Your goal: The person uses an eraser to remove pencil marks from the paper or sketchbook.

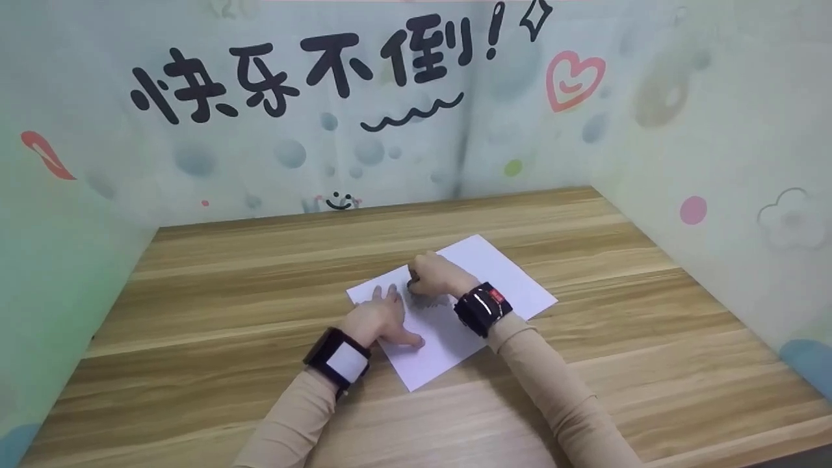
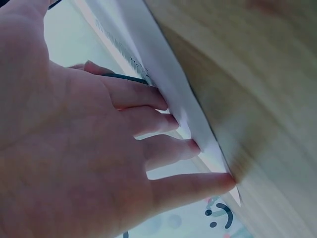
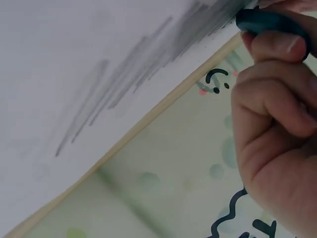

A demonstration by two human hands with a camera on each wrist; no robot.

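White paper (image 1: 448, 331) lies at an angle on the wooden table, with grey shading (image 1: 430, 301) on it. The left hand (image 1: 383, 318) rests on the paper's left part with its fingers spread; the left wrist view has the fingertips (image 2: 190, 146) touching the sheet near its edge. In the right wrist view the right hand (image 3: 282, 99) pinches a dark teal object (image 3: 272, 25) against the paper, at the end of the grey strokes (image 3: 143, 59). From the head view the right hand (image 1: 439, 273) is beside the shading, covering most of that object.
The wooden tabletop (image 1: 227, 305) surrounds the paper. Printed wall panels (image 1: 403, 162) stand at its back and both sides. Each forearm wears a black wrist device, and the two arms reach in from the front edge.
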